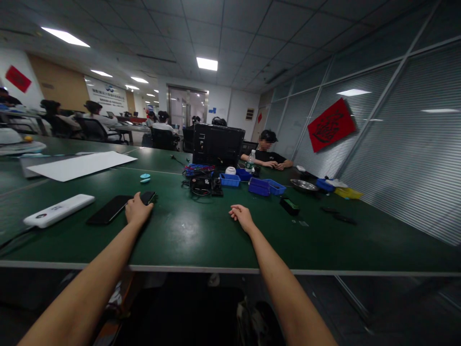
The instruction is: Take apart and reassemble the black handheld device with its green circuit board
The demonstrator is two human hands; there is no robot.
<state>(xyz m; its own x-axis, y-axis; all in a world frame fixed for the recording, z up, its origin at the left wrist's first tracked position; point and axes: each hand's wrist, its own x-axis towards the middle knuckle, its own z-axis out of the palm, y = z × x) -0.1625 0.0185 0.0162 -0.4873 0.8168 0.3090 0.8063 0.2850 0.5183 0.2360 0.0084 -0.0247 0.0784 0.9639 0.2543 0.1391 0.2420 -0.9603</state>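
Desk (187,245), far left: white device (59,210) lying flat, cable (14,239) trailing off; a leftward shove could bump it. Next, black slab (109,209), flat, right beside the left hand (139,208); dragging that hand back could skid it. Left fingers lie over a dark phone-like object (149,197) on the desk; can't tell if they grip, so a loose hold might let it slip. Right hand (242,217): fingers half-open, loosely bent, nothing seen in them; a rightward swing could knock the small black box (290,205).
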